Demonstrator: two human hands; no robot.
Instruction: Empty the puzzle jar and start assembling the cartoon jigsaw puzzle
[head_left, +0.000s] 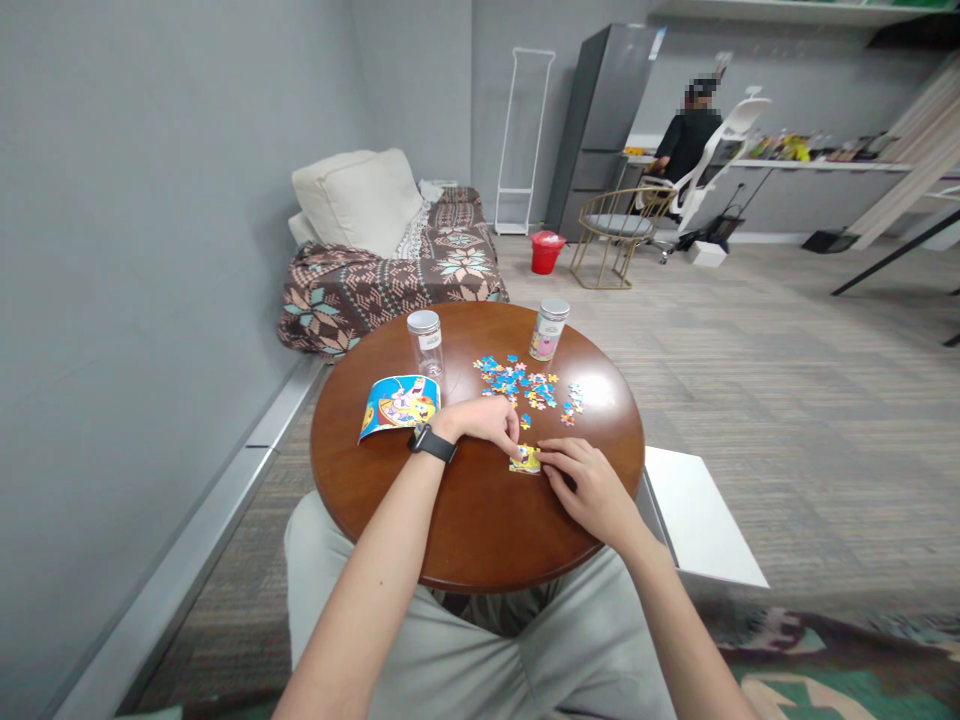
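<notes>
A small joined section of a yellow jigsaw puzzle lies flat on the round brown table. At its upper left edge, my left hand bends down with thumb and fingers closed on it; a dark watch is on that wrist. My right hand rests at the section's right side, fingers stretched out and fingertips touching its edge. Just above the section lies a single loose puzzle piece. Farther back is a spread of blue and multicoloured loose pieces, with a smaller group to the right.
A picture sheet with cartoon figures lies left of my left hand. Behind it stands a clear jar; a jar with a printed label is at the back right. A white box stands beside the table. A person sits far back.
</notes>
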